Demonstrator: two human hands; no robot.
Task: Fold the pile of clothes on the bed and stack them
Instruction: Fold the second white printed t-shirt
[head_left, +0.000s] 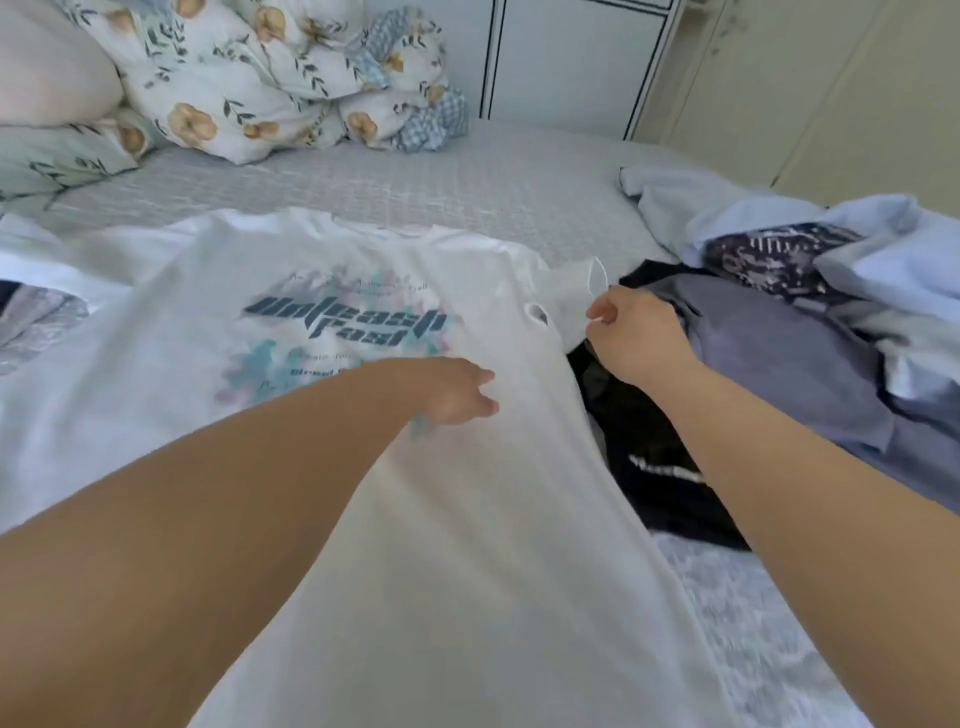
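On bed, white T-shirt lies lengthwise, collar far.

Bed covered by a pale grey textured sheet. White printed T-shirt lies spread flat on it. Beyond the T-shirt, at the head end: crumpled floral duvet, with a plain pale pillow to its left. Right of the T-shirt, touching its edge: loose pile of clothes, with black, grey-blue, light blue and dark patterned pieces.
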